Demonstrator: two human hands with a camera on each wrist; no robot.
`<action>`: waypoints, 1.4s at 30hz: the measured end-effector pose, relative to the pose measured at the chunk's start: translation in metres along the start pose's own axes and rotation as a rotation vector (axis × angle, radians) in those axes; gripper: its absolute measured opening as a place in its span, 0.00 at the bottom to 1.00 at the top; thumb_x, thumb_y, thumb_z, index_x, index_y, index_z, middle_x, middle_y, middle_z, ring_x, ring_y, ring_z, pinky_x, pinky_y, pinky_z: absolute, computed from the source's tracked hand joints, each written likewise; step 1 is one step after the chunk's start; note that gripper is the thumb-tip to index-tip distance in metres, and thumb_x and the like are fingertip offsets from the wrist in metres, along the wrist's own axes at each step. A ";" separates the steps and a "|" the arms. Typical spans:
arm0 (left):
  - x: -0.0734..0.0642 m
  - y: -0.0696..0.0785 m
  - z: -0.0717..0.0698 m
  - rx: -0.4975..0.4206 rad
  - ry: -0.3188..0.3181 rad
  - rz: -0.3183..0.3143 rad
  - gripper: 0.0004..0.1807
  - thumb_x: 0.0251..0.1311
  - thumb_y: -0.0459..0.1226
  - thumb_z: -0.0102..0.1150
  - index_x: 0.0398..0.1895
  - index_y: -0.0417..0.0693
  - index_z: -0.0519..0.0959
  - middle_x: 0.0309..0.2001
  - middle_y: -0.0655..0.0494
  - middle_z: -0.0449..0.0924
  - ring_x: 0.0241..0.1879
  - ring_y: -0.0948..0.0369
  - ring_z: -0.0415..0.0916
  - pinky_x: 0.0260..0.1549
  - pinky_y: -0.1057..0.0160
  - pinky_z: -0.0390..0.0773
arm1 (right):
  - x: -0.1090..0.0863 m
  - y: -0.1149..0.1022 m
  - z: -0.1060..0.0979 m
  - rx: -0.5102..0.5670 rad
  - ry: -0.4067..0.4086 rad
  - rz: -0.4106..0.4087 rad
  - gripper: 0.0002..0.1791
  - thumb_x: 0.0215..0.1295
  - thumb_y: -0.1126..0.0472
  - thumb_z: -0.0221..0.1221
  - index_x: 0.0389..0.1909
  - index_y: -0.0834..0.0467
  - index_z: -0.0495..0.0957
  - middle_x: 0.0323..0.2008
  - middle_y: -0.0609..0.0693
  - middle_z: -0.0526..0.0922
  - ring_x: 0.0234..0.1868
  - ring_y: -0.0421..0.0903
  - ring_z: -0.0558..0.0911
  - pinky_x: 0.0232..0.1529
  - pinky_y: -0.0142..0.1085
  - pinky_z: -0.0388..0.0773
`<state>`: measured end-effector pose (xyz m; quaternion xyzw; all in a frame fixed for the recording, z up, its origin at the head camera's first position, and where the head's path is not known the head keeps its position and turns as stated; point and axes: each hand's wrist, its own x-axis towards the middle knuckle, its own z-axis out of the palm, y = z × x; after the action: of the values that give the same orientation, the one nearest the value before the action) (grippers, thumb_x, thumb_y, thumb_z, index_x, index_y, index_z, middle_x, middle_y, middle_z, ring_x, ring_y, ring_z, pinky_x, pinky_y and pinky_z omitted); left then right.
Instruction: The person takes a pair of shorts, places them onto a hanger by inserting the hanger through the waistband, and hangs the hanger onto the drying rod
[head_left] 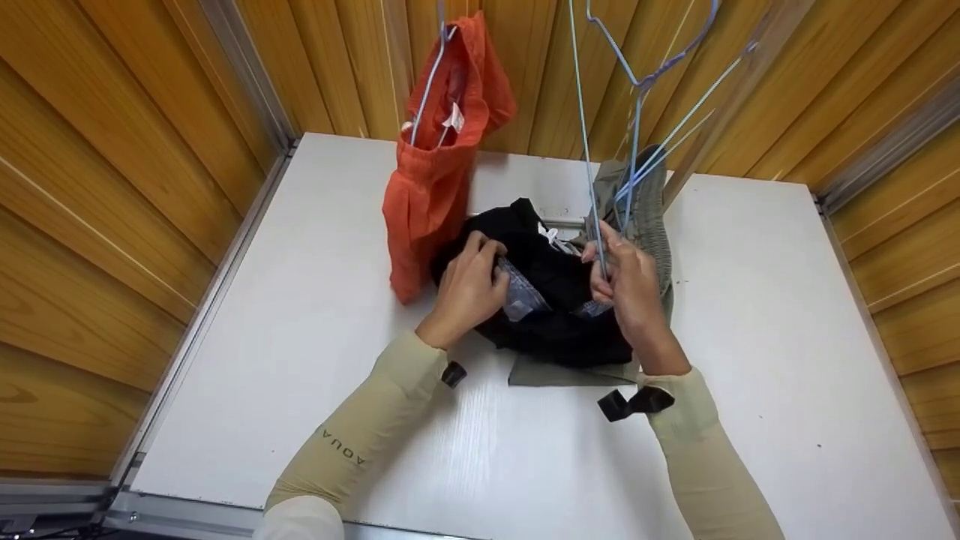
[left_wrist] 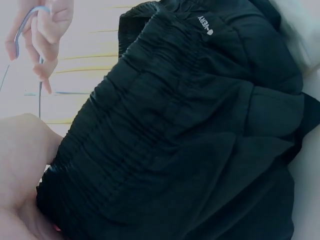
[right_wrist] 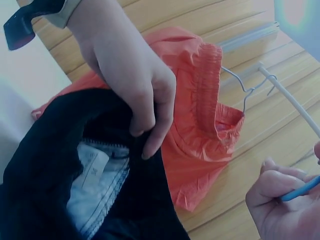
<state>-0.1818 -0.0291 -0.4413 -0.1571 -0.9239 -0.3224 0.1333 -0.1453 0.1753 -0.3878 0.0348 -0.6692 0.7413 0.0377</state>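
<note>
- Left hand [head_left: 472, 281], reaching forward, grips the black shorts [head_left: 559, 281] at the waist — fingertips curled over the edge.
- Right hand [head_left: 634, 285], raised, has fingers clamped on a blue wire hanger [head_left: 586, 142].
- Black shorts sit between both hands — orange shorts [head_left: 431, 195] hang just beside.
- White counter [head_left: 315, 315] beneath; wood-panelled walls [head_left: 97, 150] around.

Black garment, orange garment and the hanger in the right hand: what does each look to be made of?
Black garment: matte cloth, possibly synthetic; it folds softly and puckers at the waist as if elasticated. Orange garment: thin matte cloth, perhaps cotton or a blend, judging by its creases and gathers. Hanger in the right hand: slim, smooth, blue, probably plastic-coated wire, though no core shows.
</note>
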 end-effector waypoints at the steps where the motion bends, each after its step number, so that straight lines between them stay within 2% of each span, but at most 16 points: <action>1: 0.000 0.000 0.000 0.000 0.000 0.001 0.13 0.55 0.32 0.56 0.45 0.46 0.79 0.45 0.52 0.73 0.31 0.53 0.78 0.30 0.56 0.78 | -0.001 0.000 -0.002 -0.004 -0.013 0.001 0.28 0.73 0.58 0.35 0.70 0.66 0.60 0.30 0.44 0.74 0.12 0.33 0.59 0.13 0.24 0.55; 7: 0.000 -0.003 -0.002 -0.015 -0.008 -0.002 0.15 0.55 0.32 0.57 0.47 0.46 0.79 0.46 0.54 0.73 0.30 0.55 0.76 0.30 0.58 0.78 | -0.008 0.004 -0.012 -0.030 -0.077 0.004 0.28 0.74 0.57 0.34 0.70 0.66 0.58 0.34 0.44 0.76 0.13 0.34 0.61 0.14 0.25 0.57; 15: 0.001 -0.004 -0.003 -0.024 0.017 0.011 0.14 0.55 0.32 0.57 0.46 0.47 0.79 0.45 0.54 0.73 0.32 0.55 0.77 0.32 0.57 0.78 | -0.014 0.012 -0.020 -0.050 -0.086 -0.031 0.27 0.74 0.57 0.35 0.70 0.63 0.61 0.38 0.45 0.78 0.15 0.34 0.63 0.14 0.24 0.57; 20: 0.001 -0.003 -0.003 -0.032 0.009 -0.012 0.14 0.56 0.32 0.57 0.46 0.47 0.79 0.46 0.55 0.73 0.34 0.55 0.77 0.34 0.57 0.78 | -0.019 0.013 -0.025 -0.026 -0.106 -0.058 0.28 0.74 0.55 0.36 0.69 0.63 0.61 0.39 0.47 0.77 0.16 0.33 0.63 0.15 0.24 0.58; 24: 0.002 -0.002 -0.003 -0.033 -0.001 -0.024 0.13 0.56 0.33 0.57 0.46 0.48 0.79 0.46 0.55 0.73 0.35 0.55 0.77 0.35 0.57 0.78 | -0.023 0.012 -0.029 -0.005 -0.111 -0.022 0.28 0.74 0.56 0.33 0.70 0.62 0.61 0.40 0.46 0.77 0.16 0.34 0.63 0.15 0.25 0.57; 29: 0.006 -0.001 -0.004 -0.047 0.002 -0.026 0.13 0.56 0.33 0.57 0.46 0.48 0.79 0.46 0.54 0.73 0.35 0.54 0.77 0.35 0.56 0.78 | -0.025 0.007 -0.034 0.056 -0.141 0.012 0.28 0.75 0.57 0.29 0.71 0.64 0.58 0.41 0.46 0.77 0.17 0.34 0.63 0.15 0.28 0.51; 33: 0.007 -0.001 -0.004 -0.048 0.006 -0.021 0.13 0.57 0.33 0.57 0.45 0.47 0.79 0.46 0.54 0.74 0.35 0.54 0.78 0.37 0.56 0.78 | -0.028 0.007 -0.040 0.053 -0.182 -0.036 0.28 0.77 0.56 0.30 0.71 0.66 0.57 0.44 0.46 0.77 0.19 0.36 0.63 0.17 0.34 0.45; 38: 0.006 -0.002 -0.003 -0.047 0.010 -0.007 0.12 0.56 0.33 0.55 0.45 0.47 0.79 0.45 0.54 0.74 0.35 0.54 0.79 0.37 0.57 0.78 | -0.031 0.008 -0.050 0.026 -0.217 -0.108 0.26 0.78 0.56 0.33 0.68 0.64 0.64 0.46 0.49 0.80 0.20 0.40 0.61 0.17 0.37 0.43; 42: 0.005 -0.003 -0.004 -0.054 -0.006 -0.014 0.13 0.56 0.34 0.55 0.45 0.47 0.79 0.46 0.54 0.74 0.36 0.54 0.79 0.37 0.57 0.79 | -0.034 0.005 -0.059 -0.002 -0.233 -0.135 0.27 0.79 0.56 0.34 0.67 0.70 0.63 0.45 0.50 0.82 0.20 0.43 0.58 0.15 0.37 0.43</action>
<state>-0.1871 -0.0330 -0.4376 -0.1553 -0.9163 -0.3477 0.1239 -0.1121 0.2334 -0.4024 0.1655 -0.6660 0.7273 0.0099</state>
